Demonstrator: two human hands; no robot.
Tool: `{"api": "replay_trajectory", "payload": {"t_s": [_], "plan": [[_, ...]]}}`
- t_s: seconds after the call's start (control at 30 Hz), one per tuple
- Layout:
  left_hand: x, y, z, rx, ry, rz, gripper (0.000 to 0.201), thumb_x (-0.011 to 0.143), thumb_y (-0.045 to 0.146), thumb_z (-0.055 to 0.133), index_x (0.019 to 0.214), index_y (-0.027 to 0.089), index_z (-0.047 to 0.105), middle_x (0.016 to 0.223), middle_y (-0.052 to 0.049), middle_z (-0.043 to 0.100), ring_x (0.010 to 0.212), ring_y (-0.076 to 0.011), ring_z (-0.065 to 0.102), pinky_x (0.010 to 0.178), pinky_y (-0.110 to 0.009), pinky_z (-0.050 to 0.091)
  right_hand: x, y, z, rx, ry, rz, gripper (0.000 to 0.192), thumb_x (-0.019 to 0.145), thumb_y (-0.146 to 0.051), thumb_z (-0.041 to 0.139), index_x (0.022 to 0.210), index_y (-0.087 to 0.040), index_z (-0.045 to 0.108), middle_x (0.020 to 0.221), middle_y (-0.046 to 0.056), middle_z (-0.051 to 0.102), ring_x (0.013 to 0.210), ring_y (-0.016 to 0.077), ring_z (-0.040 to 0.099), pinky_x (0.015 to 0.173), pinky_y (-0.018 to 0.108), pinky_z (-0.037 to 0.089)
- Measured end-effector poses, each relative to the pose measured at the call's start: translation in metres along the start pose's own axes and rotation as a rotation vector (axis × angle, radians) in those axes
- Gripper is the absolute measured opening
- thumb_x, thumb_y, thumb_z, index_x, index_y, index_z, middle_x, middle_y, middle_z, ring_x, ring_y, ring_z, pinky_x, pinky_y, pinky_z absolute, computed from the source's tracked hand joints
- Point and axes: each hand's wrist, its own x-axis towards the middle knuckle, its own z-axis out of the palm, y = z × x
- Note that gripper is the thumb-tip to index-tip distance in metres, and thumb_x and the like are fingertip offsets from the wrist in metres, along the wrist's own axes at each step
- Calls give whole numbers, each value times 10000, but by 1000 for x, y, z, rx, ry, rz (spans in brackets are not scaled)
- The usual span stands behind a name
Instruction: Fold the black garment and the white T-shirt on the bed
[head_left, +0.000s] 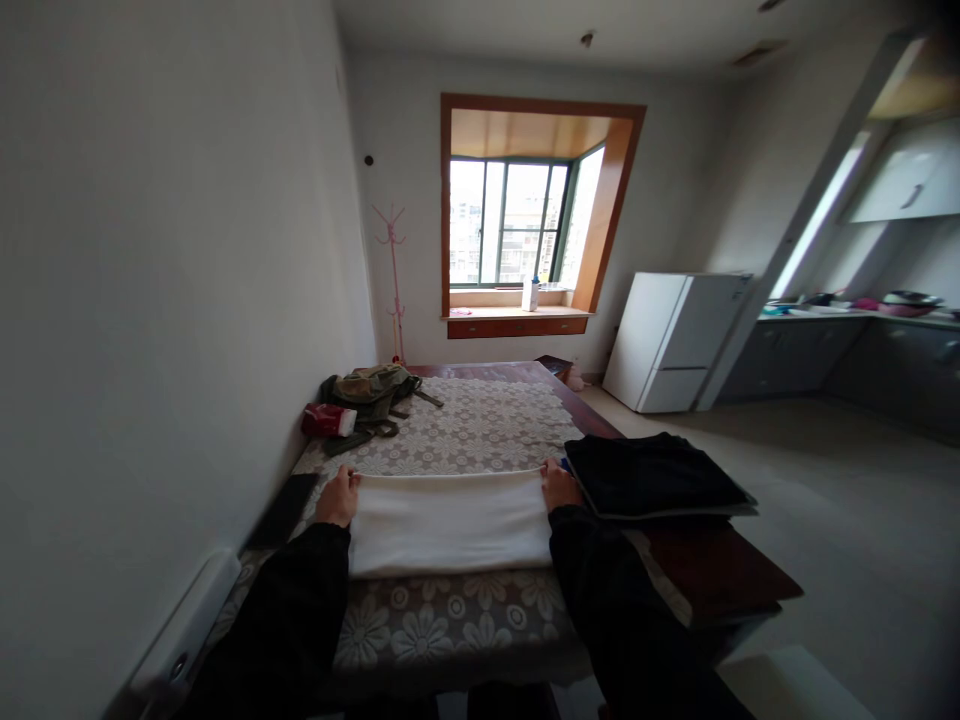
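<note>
while our left hand (337, 497) and right hand (559, 487) pinch its far corners, a folded white cloth (450, 522) lies flat.
it rests on the lace-covered bed (480, 425), beside folded dark clothes (654, 475).

Fingers (352, 483) of both hands partly hidden at the white cloth (450, 522) ends.

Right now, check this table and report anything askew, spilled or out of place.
Nothing spilled or damaged. The white cloth lies square between the left hand and right hand. Only the dark folded clothes sit askew, and the green bag lies slumped at the far end.
</note>
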Motion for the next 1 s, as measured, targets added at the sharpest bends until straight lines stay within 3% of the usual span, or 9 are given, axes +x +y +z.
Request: {"api": "replay_trajectory", "payload": {"t_s": [0.17,0.27,0.37,0.5,0.67,0.77,0.87,0.93,1.0], "plan": [[-16,-18,-12,-98,-86,-45,524,850,484,583,1225,124,524,916,-114,747,913,-267,730,795,-332,525,-13,8,-8,11,-35,-73,461,946,-315,462,1368,-136,508,1170,175,699,1089,275,679,939,366,479],[-49,-36,-23,-171,-163,-34,678,766,548,650,1273,123,497,932,-98,742,854,-250,734,788,-334,544,-34,28,-11,83,-40,-173,643,890,-350,525,1484,-144,392,1194,146,681,1100,254,662,975,349,471],[-88,-45,-31,-270,-206,5,777,707,541,701,1328,146,452,1030,-111,721,857,-248,727,803,-356,553,-58,53,-15,226,-46,-239,749,836,-389,546,1514,-141,348,1017,83,697,923,233,682,909,363,502],[-121,-36,-29,-234,-118,61,664,718,398,688,1305,168,480,1094,-116,677,955,-256,707,864,-371,538,-85,71,-21,392,-103,-188,726,763,-372,577,1449,-181,437,1000,46,691,736,177,663,771,329,528],[-124,-31,-29,-170,-84,68,548,751,324,634,1268,190,511,1078,-99,676,982,-254,692,879,-363,529,-98,71,-23,416,-44,-210,608,764,-285,505,1363,-179,514,1004,42,672,655,136,613,726,305,532],[-119,-37,-37,-109,-144,105,477,770,298,609,1237,217,554,1111,-89,695,1032,-252,686,923,-360,519,-97,75,-22,335,-12,-254,489,766,-242,462,1220,-168,628,1012,67,680,786,179,651,848,349,540],[-114,-33,-40,12,-120,208,420,821,287,553,1229,202,605,1258,-121,667,1166,-264,642,1029,-386,479,-97,67,-24,204,25,-312,460,768,-163,431,1146,-165,692,1216,125,652,1121,229,626,1036,374,476],[-111,-16,-32,94,-74,302,426,871,286,500,1268,182,611,1387,-148,603,1271,-274,580,1102,-415,431,-98,43,-23,111,52,-349,470,810,-142,421,1193,-164,692,1353,138,598,1263,242,556,1117,380,417],[-107,13,-14,147,-90,414,463,915,290,447,1343,177,584,1472,-148,549,1358,-271,510,1157,-435,381,-101,5,-16,49,19,-435,463,883,-187,420,1277,-184,662,1439,114,561,1333,243,505,1161,380,373]]}}
